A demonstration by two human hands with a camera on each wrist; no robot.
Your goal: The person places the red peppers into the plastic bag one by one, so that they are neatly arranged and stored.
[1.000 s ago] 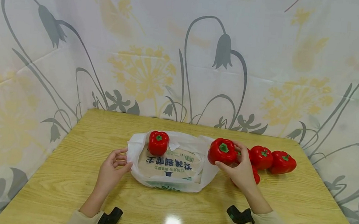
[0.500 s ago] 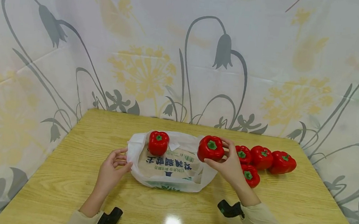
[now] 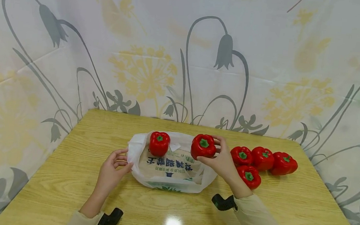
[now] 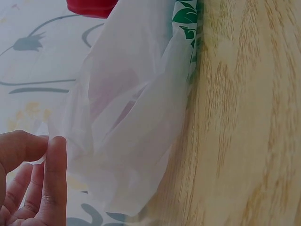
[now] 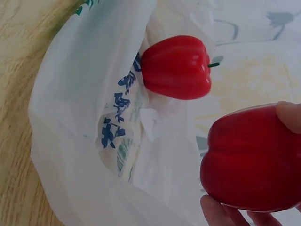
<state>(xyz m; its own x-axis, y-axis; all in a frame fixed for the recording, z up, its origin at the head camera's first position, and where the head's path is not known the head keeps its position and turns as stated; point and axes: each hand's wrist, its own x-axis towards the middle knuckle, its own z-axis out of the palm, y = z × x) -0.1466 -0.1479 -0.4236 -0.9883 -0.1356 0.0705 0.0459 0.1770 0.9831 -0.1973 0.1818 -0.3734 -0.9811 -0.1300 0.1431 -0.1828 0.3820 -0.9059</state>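
A white plastic bag with blue and green print lies on the table, its mouth spread wide. Inside it at the back left stands a red bell pepper, also seen in the right wrist view as a glossy pepper with a green stem. My left hand pinches the bag's left edge between thumb and fingers; the left wrist view shows the thin film at the fingertips. My right hand grips another red bell pepper from its right side, over the right part of the bag.
Several red bell peppers sit grouped right of the bag, among them a front pepper and a far-right pepper. The wooden table ends at the back against a flower-patterned cloth.
My right hand has carried the gripped bell pepper leftward, from the bag's right edge to over its opening. The peppers behind it have come into fuller view. My left hand stays put.
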